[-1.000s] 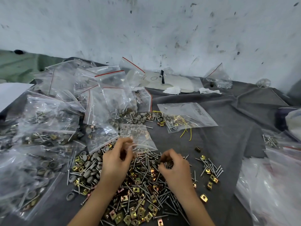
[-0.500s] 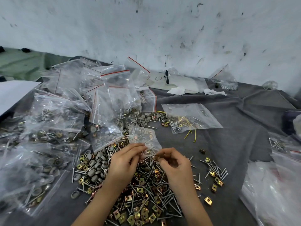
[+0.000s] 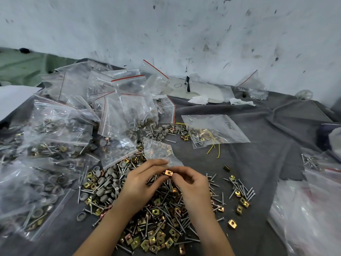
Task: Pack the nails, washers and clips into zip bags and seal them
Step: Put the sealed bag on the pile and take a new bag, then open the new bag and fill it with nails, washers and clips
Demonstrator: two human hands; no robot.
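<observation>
2 hands are close together over a big loose heap on the bench, which has a grey cloth [image 3: 267, 141] on it. The right hand [image 3: 193, 187] has its fingers curled and pinches 1 gold clip [image 3: 168, 172] at the fingertips. The left hand [image 3: 142, 183] reaches forward, and its fingers look to be pinching the near edge of a small zip bag [image 3: 156, 151]. Its thumb is hidden, so that is my best guess. The clip is up off the heap, right at the near edge of that bag. I cannot tell if the bag's mouth is open.

Under the hands lie lots of nails [image 3: 164, 207], more gold clips [image 3: 147, 242] near the person, and grey washers [image 3: 107, 185] to the left. Many filled bags [image 3: 60, 130] are piled on the left side. 1 flat bag [image 3: 217, 130] with nails and yellow wires lies farther back.

The step looks like filling: the clip is about to go into the small bag. Next, the left hand should hold the mouth wide so the clip slides in and does not drop. The bag holds only a few bits, so more nails and washers likely follow. Then the strip at the top needs a firm press all along to shut it.
</observation>
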